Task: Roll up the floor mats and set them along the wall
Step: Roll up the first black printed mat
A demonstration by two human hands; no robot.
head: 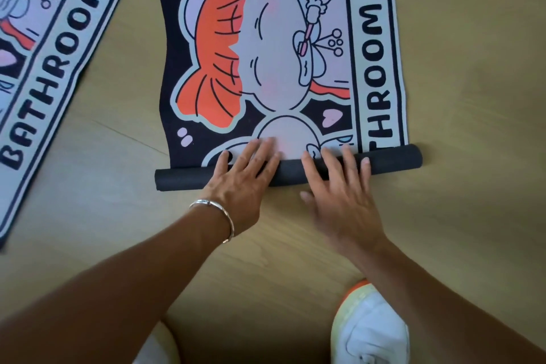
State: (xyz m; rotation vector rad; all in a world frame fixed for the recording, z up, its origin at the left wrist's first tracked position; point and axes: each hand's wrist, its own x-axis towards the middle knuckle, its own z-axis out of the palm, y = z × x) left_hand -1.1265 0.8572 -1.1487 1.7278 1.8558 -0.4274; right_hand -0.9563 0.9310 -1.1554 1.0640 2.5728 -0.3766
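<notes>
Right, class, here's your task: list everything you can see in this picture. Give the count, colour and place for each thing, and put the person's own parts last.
Partly rolled mat: one, black with an orange and lilac cartoon print, centre; its black roll lies at the near end.
Flat mat: one, same style of print, lettered BATHROOM, far left, unrolled and cut off by the frame.
Floor: one, light wood, under both mats.
Shoe: one, white with orange trim, bottom right.
Bracelet: one, silver, on the left wrist.
Left hand: one, fingers straight, pressing on the roll left of its middle.
Right hand: one, fingers straight, on the roll beside the left hand; slightly blurred.
</notes>
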